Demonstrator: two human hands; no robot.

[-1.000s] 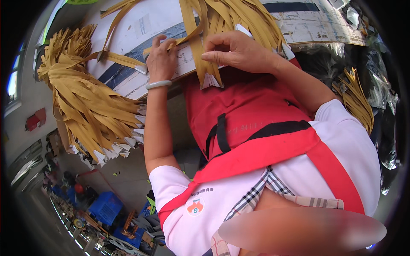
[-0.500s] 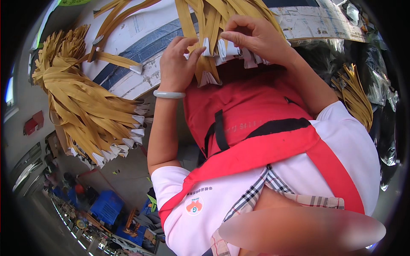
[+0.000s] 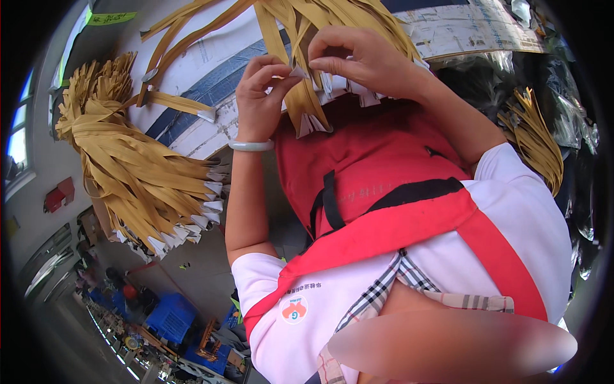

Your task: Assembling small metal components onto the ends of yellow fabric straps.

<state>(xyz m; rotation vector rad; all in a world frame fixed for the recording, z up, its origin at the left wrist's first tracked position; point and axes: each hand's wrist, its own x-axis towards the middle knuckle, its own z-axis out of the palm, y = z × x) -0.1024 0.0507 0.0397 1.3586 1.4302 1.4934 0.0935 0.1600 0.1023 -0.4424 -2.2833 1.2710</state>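
We handle mustard strips on the worktop.
Leftmost, a drooping bundle; then our left hand pinches a white strip end; just beside, our right hand curls, its grip's contents unclear to us.

long mustard strips lie across a white, blue-banded table.

Left of the left hand, the tabletop is offering passage until a strip, then a bundle, is blocking; rightward, hanging strips and the right hand are crowding.
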